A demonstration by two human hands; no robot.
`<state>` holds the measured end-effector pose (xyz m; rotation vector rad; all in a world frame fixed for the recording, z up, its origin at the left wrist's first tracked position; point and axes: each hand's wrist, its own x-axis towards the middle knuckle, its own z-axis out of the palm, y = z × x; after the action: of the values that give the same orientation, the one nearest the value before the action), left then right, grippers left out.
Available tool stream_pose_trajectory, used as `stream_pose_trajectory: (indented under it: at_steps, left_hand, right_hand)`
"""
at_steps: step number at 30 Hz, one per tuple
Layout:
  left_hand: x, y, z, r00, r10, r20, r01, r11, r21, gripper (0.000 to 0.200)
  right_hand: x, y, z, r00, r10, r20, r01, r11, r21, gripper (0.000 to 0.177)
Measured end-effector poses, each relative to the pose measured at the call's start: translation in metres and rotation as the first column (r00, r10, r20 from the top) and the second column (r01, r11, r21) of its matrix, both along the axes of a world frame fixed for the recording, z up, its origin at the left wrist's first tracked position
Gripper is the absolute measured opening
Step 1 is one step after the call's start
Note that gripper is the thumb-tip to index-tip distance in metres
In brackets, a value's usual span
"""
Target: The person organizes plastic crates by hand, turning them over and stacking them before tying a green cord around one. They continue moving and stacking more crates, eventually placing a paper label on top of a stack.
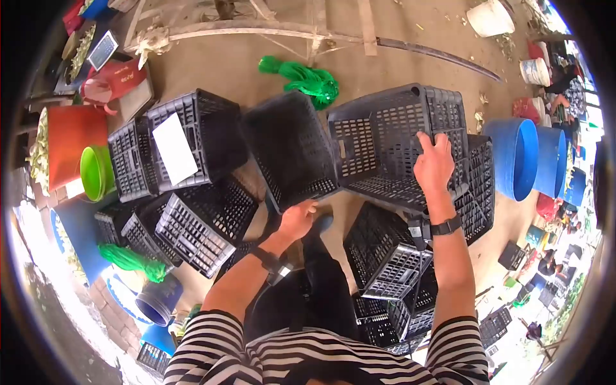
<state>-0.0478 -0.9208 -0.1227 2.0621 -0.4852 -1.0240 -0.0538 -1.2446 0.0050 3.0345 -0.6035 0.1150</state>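
Note:
My left hand [296, 221] is closed on the near rim of a black plastic crate [289, 151], whose dark inside faces up toward me. Just to its right lies a second black slatted crate [378, 144], tipped on its side with its slotted walls showing. The fingers of my right hand [434, 165] are curled over this second crate's right-hand edge. The two crates sit side by side and look to be touching at their near corners. A band with a small device is strapped round each wrist.
Stacked black crates [205, 221] stand at left, one carrying a white sheet [174, 149]; more crates [378, 256] lie at right. A green net bundle [305, 78] is on the ground beyond, below a wooden frame [256, 29]. Blue barrels [513, 157] line the right.

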Motion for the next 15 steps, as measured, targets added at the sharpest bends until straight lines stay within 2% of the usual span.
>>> stream_pose_trajectory:
  at_steps: [2,4,6,8,10,12,14,15]
  left_hand:
    - [0.007,0.0,-0.025,0.999,0.034,-0.036,-0.034,0.999,0.014,0.032]
    - [0.025,-0.009,-0.055,0.992,0.121,0.026,-0.12,0.991,-0.061,0.031]
    - [0.052,-0.024,-0.072,0.98,0.129,0.155,-0.129,0.992,-0.009,0.033]
    - [0.089,-0.047,-0.068,0.965,0.084,0.248,-0.096,0.995,0.038,0.039]
    - [0.124,-0.073,-0.076,0.909,0.074,0.411,-0.083,0.997,0.004,0.049]
    - [0.164,-0.112,-0.08,0.862,-0.013,0.508,-0.049,0.993,0.109,0.064]
    - [0.201,-0.151,-0.102,0.789,-0.135,0.6,0.02,0.981,0.195,0.071]
    - [0.219,-0.169,-0.115,0.789,-0.143,0.598,0.018,0.978,0.209,0.072]
  right_hand:
    - [0.0,-0.007,-0.01,0.996,-0.082,0.027,0.082,0.996,0.032,0.044]
    - [0.0,-0.019,-0.009,0.987,-0.156,0.03,0.149,0.976,0.156,0.043]
    - [0.007,-0.035,-0.01,0.986,-0.145,0.083,0.132,0.98,0.148,0.045]
    - [0.023,-0.048,-0.002,0.982,-0.184,0.037,0.18,0.979,0.1,0.047]
    - [0.034,-0.065,0.001,0.989,-0.144,-0.033,0.146,0.987,0.074,0.048]
    - [0.041,-0.073,0.007,0.989,-0.136,-0.059,0.14,0.988,0.069,0.048]
    - [0.043,-0.079,0.009,0.999,-0.037,-0.033,0.041,0.993,0.108,0.049]
    - [0.04,-0.083,0.008,0.998,-0.043,-0.043,0.048,0.99,0.13,0.049]
